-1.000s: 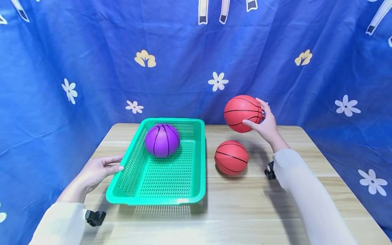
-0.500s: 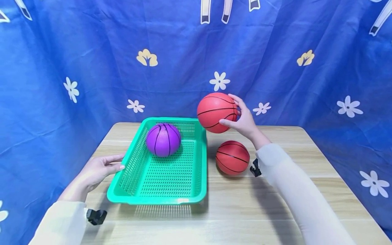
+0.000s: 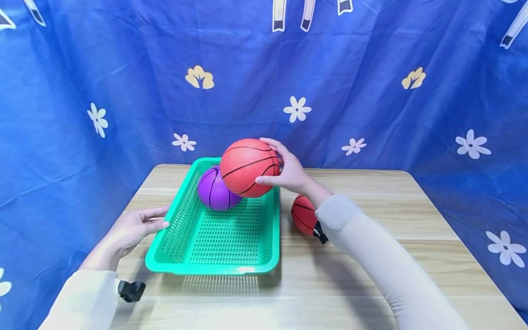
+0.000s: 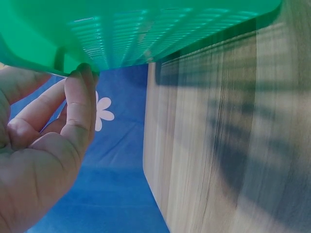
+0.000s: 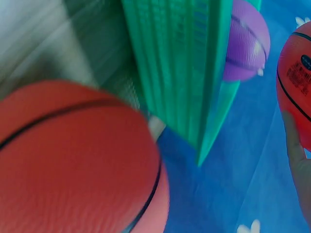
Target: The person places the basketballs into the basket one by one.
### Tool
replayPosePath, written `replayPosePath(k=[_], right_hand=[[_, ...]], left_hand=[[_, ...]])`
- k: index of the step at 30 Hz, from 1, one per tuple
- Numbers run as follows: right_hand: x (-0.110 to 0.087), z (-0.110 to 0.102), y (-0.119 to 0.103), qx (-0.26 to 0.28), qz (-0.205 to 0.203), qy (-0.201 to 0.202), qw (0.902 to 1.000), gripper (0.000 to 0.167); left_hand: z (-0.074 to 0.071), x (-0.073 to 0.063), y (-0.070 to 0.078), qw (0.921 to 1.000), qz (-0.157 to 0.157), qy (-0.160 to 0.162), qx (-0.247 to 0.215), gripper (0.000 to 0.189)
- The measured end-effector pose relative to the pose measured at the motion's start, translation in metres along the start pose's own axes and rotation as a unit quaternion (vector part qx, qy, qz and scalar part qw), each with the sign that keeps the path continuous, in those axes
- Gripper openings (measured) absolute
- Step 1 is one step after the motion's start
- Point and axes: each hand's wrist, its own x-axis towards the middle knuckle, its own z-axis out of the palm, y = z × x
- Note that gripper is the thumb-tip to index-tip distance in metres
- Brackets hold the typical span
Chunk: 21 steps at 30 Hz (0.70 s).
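Note:
My right hand [image 3: 288,172] grips a red toy basketball [image 3: 247,169] above the right back part of a green plastic basket [image 3: 275,229]. Thumb and fingers curve round the ball's right side. Behind and left of it, a purple ball [image 3: 214,192] rests in the basket, partly hidden in the head view. My left hand [image 3: 132,231] holds the basket's left rim, pinching it between thumb and fingers; the left wrist view shows the fingertips [image 4: 80,82] at the rim's underside. A second red ball [image 3: 303,215] sits on the table right of the basket, partly covered by my right forearm.
The wooden table [image 3: 371,256] carries the basket and the loose red ball. A blue curtain [image 3: 247,91] with white flowers hangs behind and at both sides. Each wrist bears a small black camera mount [image 3: 131,291].
My right hand has carried the red basketball leftward from the table's right side to over the basket, now overlapping the purple ball in view. The left hand keeps its place on the rim.

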Motion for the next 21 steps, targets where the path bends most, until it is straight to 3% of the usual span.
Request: replayPosePath(k=[9, 21], right_hand=[[0.002, 0.041, -0.002, 0.022, 0.019, -0.081, 0.9963, 0.087], [0.004, 0.091, -0.002, -0.057, 0.004, -0.18, 0.982, 0.087]], left_hand=[[0.001, 0.001, 0.0, 0.9998, -0.005, -0.003, -0.017, 0.063], [-0.001, 0.0, 0.0, 0.9998, 0.006, -0.011, -0.015, 0.065]])
